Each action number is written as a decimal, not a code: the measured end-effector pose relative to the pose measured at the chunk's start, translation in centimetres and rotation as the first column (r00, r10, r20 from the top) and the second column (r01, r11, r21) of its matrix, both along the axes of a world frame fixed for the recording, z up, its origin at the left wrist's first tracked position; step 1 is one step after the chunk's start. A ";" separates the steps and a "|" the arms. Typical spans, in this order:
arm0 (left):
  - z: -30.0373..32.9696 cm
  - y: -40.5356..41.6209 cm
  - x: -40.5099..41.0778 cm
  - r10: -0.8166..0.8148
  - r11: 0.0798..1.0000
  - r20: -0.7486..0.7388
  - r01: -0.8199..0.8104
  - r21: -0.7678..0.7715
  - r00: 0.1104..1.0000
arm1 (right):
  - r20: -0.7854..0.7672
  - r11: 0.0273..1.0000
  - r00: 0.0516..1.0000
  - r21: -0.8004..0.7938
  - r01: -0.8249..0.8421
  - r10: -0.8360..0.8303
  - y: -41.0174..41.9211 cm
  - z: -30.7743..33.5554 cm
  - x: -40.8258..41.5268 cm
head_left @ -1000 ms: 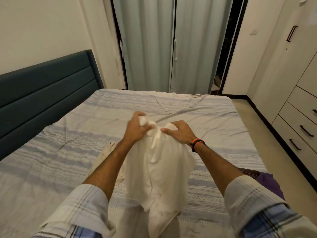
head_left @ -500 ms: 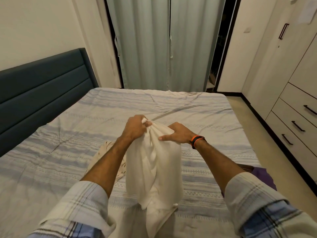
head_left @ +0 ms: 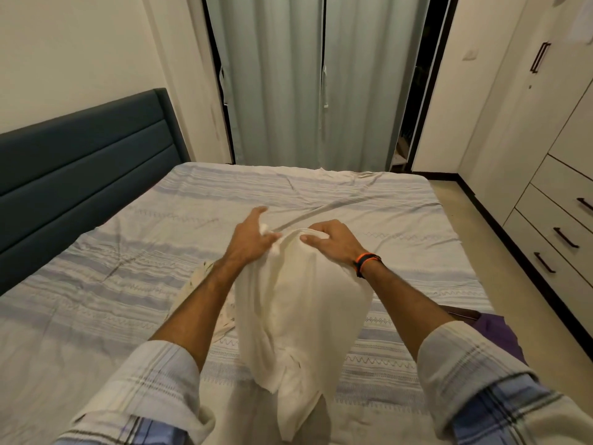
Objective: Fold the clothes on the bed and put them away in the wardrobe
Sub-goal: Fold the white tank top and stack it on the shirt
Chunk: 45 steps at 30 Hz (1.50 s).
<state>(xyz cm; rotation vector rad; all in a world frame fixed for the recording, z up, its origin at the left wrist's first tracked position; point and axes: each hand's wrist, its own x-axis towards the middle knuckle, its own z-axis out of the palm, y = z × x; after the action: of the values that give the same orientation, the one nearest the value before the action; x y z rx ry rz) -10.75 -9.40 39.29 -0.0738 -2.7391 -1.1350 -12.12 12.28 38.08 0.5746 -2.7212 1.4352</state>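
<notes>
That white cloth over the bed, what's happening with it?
A person is holding up a white garment over the bed. The right hand grips its top edge; the left hand pinches it alongside. It hangs unfolded. Another pale garment lies beneath. The wardrobe stands closed.

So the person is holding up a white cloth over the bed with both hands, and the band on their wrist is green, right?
Not quite. The head view shows both hands, left hand and right hand, holding the white cloth up over the bed, but the wrist band is orange and black, not green.
</notes>
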 end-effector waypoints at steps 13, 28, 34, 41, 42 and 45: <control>-0.3 2.0 -0.2 0.110 0.973 0.059 -0.096 -0.211 0.992 | 0.146 0.973 0.988 0.217 -0.082 0.050 1.4 0.2 0.5; -0.9 -0.9 0.8 0.257 0.952 0.113 -0.272 0.143 0.960 | 0.406 0.796 0.911 -0.576 0.188 0.079 2.5 -1.1 0.6; -1.6 -2.0 0.6 0.264 0.842 0.245 -0.347 0.412 0.933 | 0.482 0.628 0.876 -0.691 0.359 0.030 2.0 -1.0 -0.3; -2.0 -1.2 1.6 0.235 0.606 0.445 -0.488 0.628 0.864 | 0.562 0.502 0.827 -0.718 0.482 0.010 1.6 -1.6 -0.1; -1.8 -0.9 1.9 0.193 0.570 0.460 -0.481 0.667 0.867 | 0.547 0.479 0.835 -0.747 0.461 0.050 1.6 -1.5 0.1; -1.4 -0.5 2.3 0.048 0.475 0.473 -0.437 0.764 0.880 | 0.494 0.406 0.851 -0.825 0.393 0.181 1.9 -1.6 0.3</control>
<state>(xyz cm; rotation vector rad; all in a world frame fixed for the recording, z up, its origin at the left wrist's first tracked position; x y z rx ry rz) -8.43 -9.86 37.93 0.7461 -1.9447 -2.4614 -11.80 14.16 36.53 -0.1225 -1.5310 2.9592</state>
